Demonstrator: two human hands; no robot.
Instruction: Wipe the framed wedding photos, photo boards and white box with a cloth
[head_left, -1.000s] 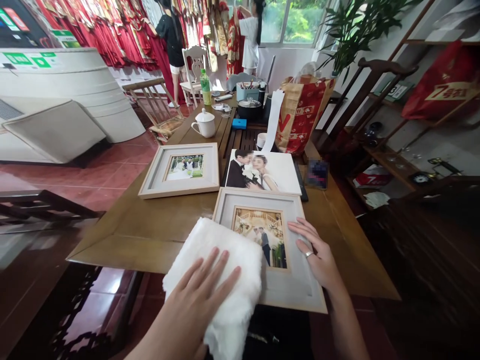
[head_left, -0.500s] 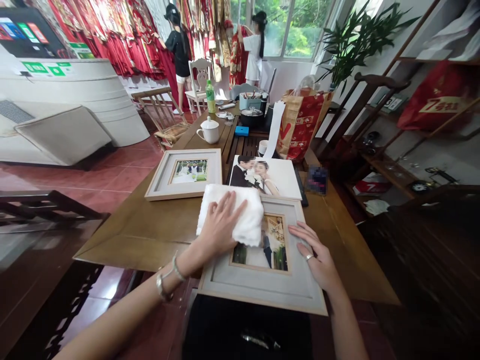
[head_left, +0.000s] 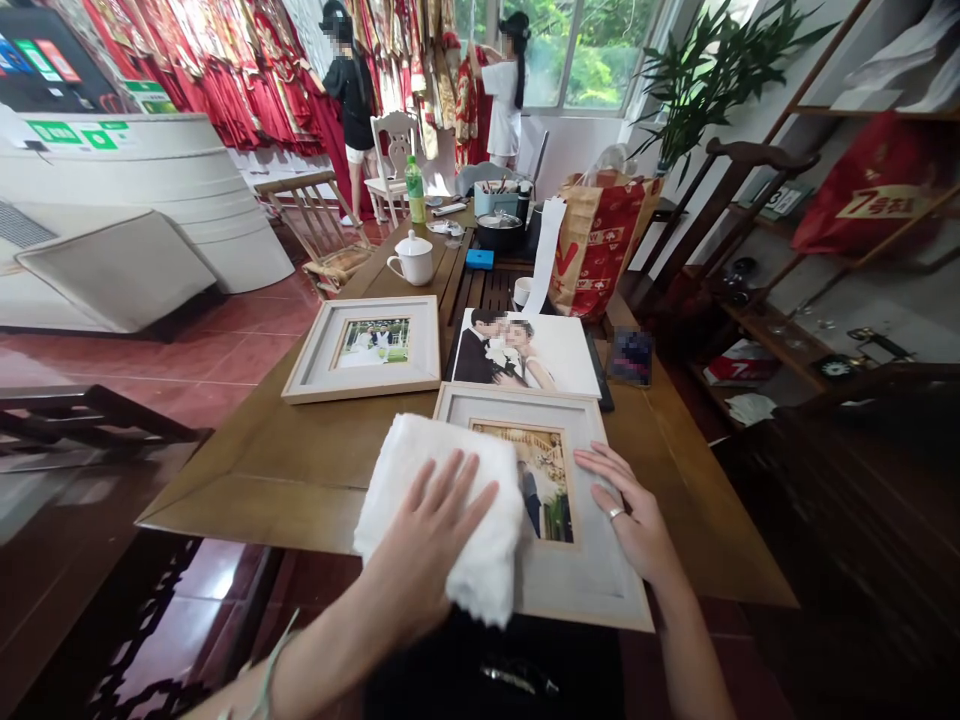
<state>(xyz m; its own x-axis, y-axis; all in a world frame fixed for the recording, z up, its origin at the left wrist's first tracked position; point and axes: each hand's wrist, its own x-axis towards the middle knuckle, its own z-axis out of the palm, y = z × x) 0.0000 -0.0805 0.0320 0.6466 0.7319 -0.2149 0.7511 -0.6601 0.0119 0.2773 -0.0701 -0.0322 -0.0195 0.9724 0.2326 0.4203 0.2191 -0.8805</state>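
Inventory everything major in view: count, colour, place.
table: one, brown, centre
near frame: one, pale, table's front edge
far frame: one, pale, table's left
cloth: one, white, partly over near frame
photo print: one, mostly white, beyond near frame
lidded mug: one, white, beyond far frame
bottle: one, green, table's far end
paper bag: one, red and brown, table's right
garments: many, mostly red, background
people: two, black and white tops, near garments
plant: one, green, upper right
left hand: one, on cloth
right hand: one, ringed, on near frame

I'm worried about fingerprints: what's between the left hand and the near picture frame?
In the head view, a white cloth lies between the left hand and the near picture frame, covering part of its photo.
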